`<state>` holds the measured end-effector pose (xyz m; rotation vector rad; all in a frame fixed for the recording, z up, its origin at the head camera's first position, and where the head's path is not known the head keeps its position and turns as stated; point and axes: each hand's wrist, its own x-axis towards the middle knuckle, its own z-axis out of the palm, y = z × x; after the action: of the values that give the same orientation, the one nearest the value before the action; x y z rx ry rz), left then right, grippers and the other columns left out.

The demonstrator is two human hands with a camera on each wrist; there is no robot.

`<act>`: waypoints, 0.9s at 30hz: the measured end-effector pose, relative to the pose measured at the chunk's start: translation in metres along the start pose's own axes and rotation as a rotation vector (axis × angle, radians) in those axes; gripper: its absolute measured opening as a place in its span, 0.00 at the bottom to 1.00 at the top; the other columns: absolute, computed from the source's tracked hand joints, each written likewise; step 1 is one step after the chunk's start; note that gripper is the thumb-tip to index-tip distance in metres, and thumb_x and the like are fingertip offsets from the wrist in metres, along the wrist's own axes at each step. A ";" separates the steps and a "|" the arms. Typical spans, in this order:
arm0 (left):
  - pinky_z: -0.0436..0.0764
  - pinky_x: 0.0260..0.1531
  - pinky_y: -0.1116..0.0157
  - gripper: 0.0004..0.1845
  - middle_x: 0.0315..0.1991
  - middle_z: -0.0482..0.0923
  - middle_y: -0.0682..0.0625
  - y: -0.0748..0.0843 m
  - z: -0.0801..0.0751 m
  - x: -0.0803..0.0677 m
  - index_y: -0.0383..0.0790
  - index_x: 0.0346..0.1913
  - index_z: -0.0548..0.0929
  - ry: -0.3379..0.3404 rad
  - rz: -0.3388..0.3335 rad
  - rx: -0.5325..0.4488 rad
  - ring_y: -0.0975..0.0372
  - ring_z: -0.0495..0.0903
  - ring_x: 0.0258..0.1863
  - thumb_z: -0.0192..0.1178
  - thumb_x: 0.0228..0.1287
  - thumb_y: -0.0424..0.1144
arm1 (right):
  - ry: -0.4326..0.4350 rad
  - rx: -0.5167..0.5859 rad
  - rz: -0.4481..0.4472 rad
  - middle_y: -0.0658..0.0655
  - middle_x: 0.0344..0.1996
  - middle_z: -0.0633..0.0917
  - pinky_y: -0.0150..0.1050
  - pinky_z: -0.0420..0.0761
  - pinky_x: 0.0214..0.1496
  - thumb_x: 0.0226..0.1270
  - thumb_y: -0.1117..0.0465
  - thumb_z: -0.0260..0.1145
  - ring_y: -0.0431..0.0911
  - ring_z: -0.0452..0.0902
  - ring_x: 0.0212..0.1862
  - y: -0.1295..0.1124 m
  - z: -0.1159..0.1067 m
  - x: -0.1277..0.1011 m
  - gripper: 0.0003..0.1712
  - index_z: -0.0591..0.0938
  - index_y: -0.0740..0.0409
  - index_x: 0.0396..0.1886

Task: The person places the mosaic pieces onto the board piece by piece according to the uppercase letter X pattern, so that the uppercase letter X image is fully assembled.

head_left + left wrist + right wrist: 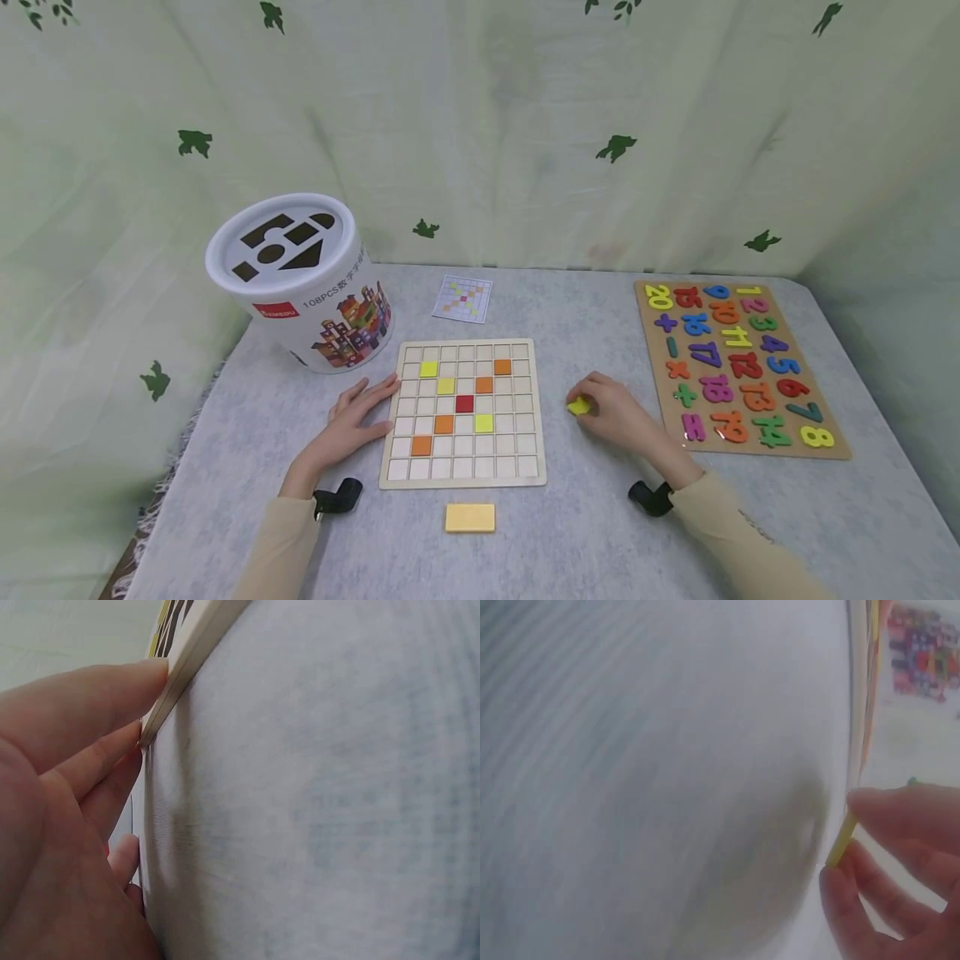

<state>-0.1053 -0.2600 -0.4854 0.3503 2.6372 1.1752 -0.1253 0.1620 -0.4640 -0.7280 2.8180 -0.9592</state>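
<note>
A wooden grid board (517,454) lies flat on the table, with several yellow and orange square tiles and one red tile (465,404) in its cells. Along the board's left edge rests my left hand (347,431), its fingers fairly straight; the left wrist view shows fingertips (154,675) touching the board's side. To the right of the board, my right hand (617,418) pinches a thin yellow tile (841,840) between thumb and fingers, just above the table. Behind the board lies a small pattern card (462,298) printed with a coloured grid.
A white lidded bucket (300,275) with shaped holes stands at the back left. On the right lies a number puzzle board (821,446) full of coloured numerals and signs. A pale yellow block (470,518) sits in front of the grid board. A curtain (480,142) hangs behind the table.
</note>
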 end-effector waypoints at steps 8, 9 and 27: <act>0.36 0.60 0.37 0.33 0.75 0.52 0.51 0.000 0.000 0.001 0.44 0.72 0.64 0.001 0.003 0.001 0.45 0.34 0.72 0.61 0.65 0.42 | -0.160 0.088 -0.209 0.49 0.40 0.79 0.35 0.77 0.42 0.53 0.74 0.69 0.42 0.73 0.40 -0.051 0.026 0.017 0.14 0.82 0.57 0.39; 0.36 0.60 0.37 0.34 0.75 0.52 0.51 0.000 0.000 0.001 0.44 0.72 0.64 0.000 0.002 0.001 0.45 0.34 0.72 0.61 0.65 0.43 | -0.187 0.094 -0.228 0.49 0.40 0.79 0.34 0.77 0.43 0.54 0.74 0.68 0.42 0.73 0.41 -0.056 0.029 0.018 0.14 0.82 0.57 0.39; 0.36 0.60 0.36 0.33 0.74 0.52 0.49 0.002 0.000 0.001 0.43 0.71 0.65 0.009 0.012 0.003 0.44 0.34 0.72 0.62 0.64 0.42 | -0.215 -0.002 -0.297 0.48 0.40 0.82 0.34 0.76 0.47 0.55 0.74 0.69 0.41 0.75 0.44 -0.066 0.042 0.015 0.13 0.84 0.55 0.37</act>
<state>-0.1059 -0.2587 -0.4844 0.3622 2.6485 1.1796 -0.1025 0.0859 -0.4577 -1.1966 2.5713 -0.8535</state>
